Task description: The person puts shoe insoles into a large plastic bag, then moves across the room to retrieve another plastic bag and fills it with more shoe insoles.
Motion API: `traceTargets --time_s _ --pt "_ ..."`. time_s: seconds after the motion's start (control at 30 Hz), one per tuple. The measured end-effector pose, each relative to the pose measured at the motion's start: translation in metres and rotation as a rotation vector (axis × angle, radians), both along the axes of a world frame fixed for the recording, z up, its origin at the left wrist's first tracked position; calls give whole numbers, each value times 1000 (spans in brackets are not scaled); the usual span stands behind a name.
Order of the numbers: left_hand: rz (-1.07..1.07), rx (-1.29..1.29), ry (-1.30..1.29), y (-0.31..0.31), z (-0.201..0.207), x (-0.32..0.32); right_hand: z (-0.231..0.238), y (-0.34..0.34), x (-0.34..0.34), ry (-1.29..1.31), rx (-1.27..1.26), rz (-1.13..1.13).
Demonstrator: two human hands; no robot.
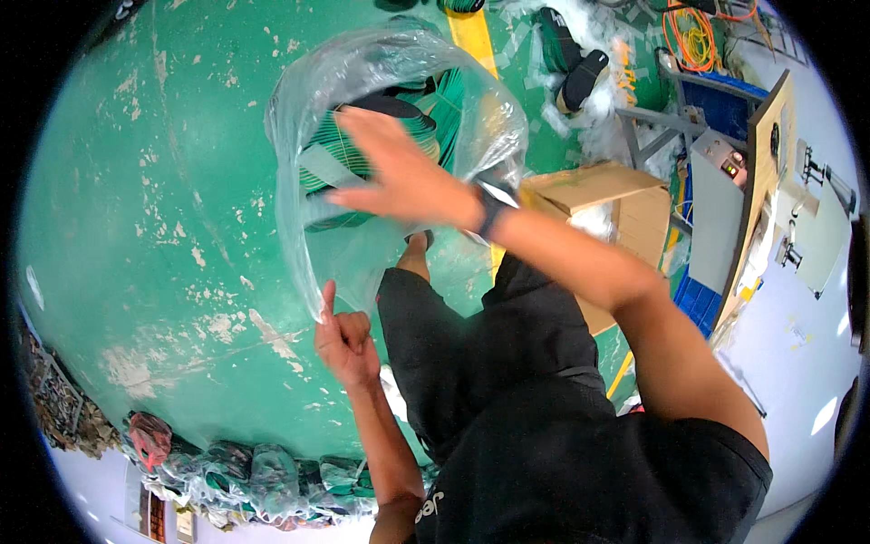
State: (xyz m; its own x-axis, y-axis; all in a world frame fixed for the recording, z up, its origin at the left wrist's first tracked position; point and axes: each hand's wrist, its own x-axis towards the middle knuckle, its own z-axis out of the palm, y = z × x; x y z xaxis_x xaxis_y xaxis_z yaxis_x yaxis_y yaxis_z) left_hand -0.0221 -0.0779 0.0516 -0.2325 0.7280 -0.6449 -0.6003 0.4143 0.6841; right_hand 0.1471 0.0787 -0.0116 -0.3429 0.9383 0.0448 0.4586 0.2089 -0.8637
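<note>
A large clear plastic bag [292, 195] stands open in front of me, its mouth facing up. Inside it are stacks of green and black shoe insoles [337, 145], their edges forming close stripes. My left hand [346, 343] is closed on the near left rim of the bag, its index finger stretched up along the plastic. Over the bag's mouth is my right hand [399, 177], somewhat blurred, with thumb and fingers apart and nothing visible in it. It covers part of the insoles. A dark band sits on my right wrist.
An open cardboard box [639, 204] stands right of the bag. Loose dark insoles [580, 82] and white scraps lie beyond it, near a coiled orange cable [693, 41]. A workbench [752, 190] runs along the right. Several filled bags [272, 476] line the lower left.
</note>
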Motion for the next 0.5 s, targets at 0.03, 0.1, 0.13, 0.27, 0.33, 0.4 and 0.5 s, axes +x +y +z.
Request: traceTargets --time_s 0.03,0.1,0.13,0.27,0.33,0.4,0.5 --pt "1 11 6 -1 0 -4 20 -20 23 -20 62 -109" --pt "-18 22 4 0 2 -5 25 -65 77 -278 44 -340" --pt "-15 -11 14 2 4 -1 10 -87 92 -364 -7 -451" --pt "-63 -13 38 14 1 10 -51 -125 100 -507 -239 -584" --pt "-86 -8 65 20 1 14 -83 -116 96 -524 -291 -503" --pt "-147 -36 78 21 0 21 -95 -106 100 -160 -670 -414" --pt "-168 -135 167 14 -4 32 -74 -135 112 393 -1150 -314"
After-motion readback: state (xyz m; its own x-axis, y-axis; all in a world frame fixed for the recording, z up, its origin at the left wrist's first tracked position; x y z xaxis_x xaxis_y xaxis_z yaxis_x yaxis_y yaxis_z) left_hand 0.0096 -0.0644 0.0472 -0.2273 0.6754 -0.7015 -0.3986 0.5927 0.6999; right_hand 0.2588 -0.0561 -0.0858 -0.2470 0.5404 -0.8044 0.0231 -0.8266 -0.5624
